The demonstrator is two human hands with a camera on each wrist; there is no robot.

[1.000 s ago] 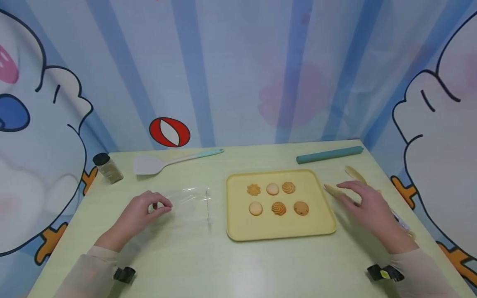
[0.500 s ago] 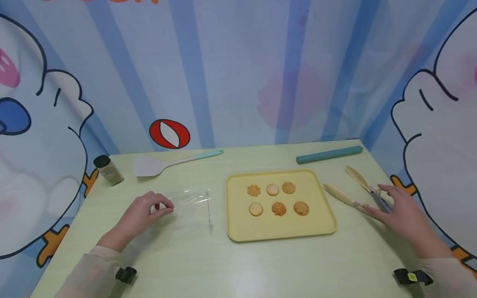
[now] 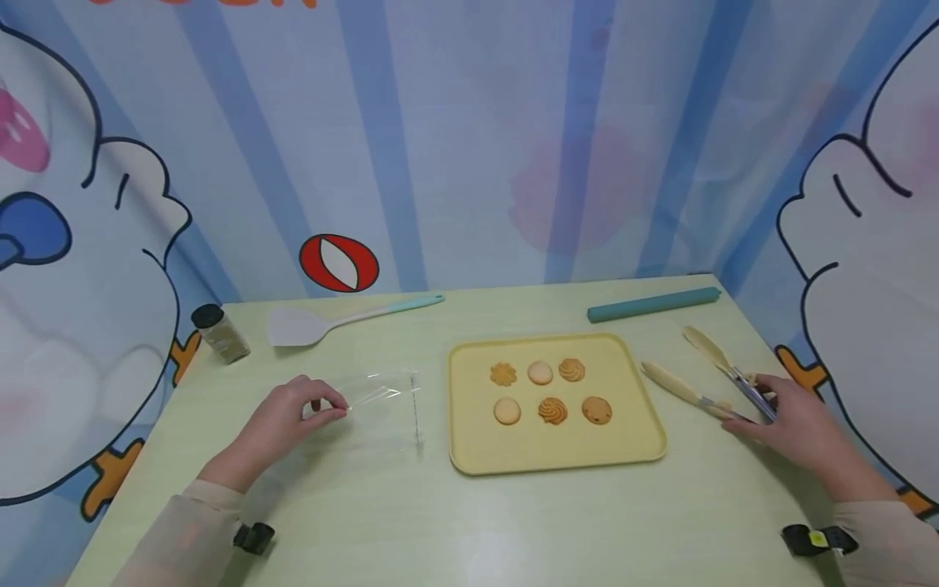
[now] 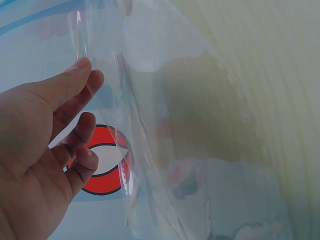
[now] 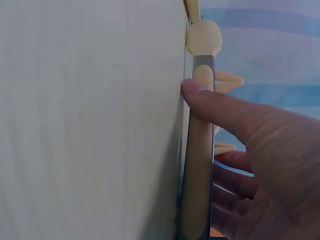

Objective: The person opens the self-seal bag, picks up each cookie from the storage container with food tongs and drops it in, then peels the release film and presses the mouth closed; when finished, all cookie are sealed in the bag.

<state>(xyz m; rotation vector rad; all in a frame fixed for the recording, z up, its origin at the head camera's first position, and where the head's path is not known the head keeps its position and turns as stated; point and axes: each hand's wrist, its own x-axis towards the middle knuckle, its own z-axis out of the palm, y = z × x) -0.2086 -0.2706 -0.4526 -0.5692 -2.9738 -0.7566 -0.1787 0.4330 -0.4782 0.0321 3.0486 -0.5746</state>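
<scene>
My left hand (image 3: pixel 282 420) pinches the edge of a clear plastic bag (image 3: pixel 385 412) between thumb and forefinger. The left wrist view shows the thin bag (image 4: pixel 200 115) hanging from the fingertips, with the other fingers (image 4: pixel 82 167) curled loosely and apart from it. On the right, my right hand (image 3: pixel 795 432) grips a pair of cream tongs (image 3: pixel 678 383) with metal along the arms. Their tips are spread and point away from me. In the right wrist view the thumb (image 5: pixel 220 105) presses on one tongs arm (image 5: pixel 200 145), and the fingers lie on the other side, partly hidden.
A yellow tray (image 3: pixel 557 456) between the hands bears several cookies (image 3: pixel 553 410) in two rows. Behind lie a white spatula (image 3: pixel 301 328) with a light blue handle and a teal rod (image 3: pixel 653 305). A black-lidded jar (image 3: pixel 222 334) stands at the left edge.
My right hand has moved right, back along the tongs from near their front, and its thumb and fingers have closed on their arms. The left hand has kept its pinch on the bag.
</scene>
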